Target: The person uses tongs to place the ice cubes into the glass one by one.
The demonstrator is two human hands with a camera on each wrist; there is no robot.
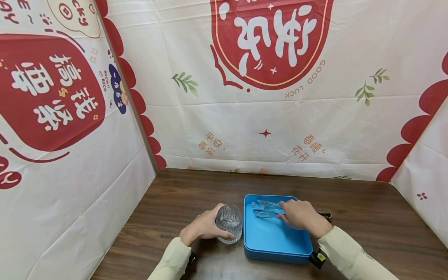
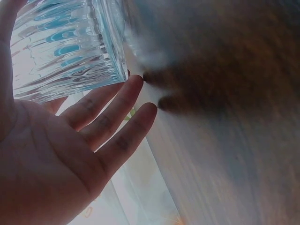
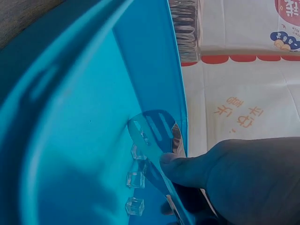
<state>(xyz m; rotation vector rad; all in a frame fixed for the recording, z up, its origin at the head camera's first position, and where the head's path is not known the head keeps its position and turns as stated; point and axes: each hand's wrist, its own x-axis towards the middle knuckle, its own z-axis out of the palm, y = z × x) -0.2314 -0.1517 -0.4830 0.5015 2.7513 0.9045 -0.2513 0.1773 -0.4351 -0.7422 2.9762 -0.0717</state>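
Note:
My left hand [image 1: 206,224] grips a clear ribbed drinking glass [image 1: 230,217] just left of a blue tray [image 1: 276,245]. In the left wrist view the ribbed glass [image 2: 61,51] sits between thumb and fingers, with the lower fingers [image 2: 126,140] stretched out straighter. My right hand [image 1: 299,214] reaches over the tray and holds clear tongs [image 1: 266,214] with slotted ends. The right wrist view shows the thumb [image 3: 187,168] pressing on the tongs [image 3: 157,154]. Several clear cubes [image 3: 136,179] lie on the tray's floor beside the tong ends.
Everything stands on a dark wood-grain table [image 1: 168,198]. Printed white cloth [image 1: 245,116] hangs behind the table and at both sides. A black device with a yellow mark [image 1: 319,257] is at the right wrist, near the tray's front right corner.

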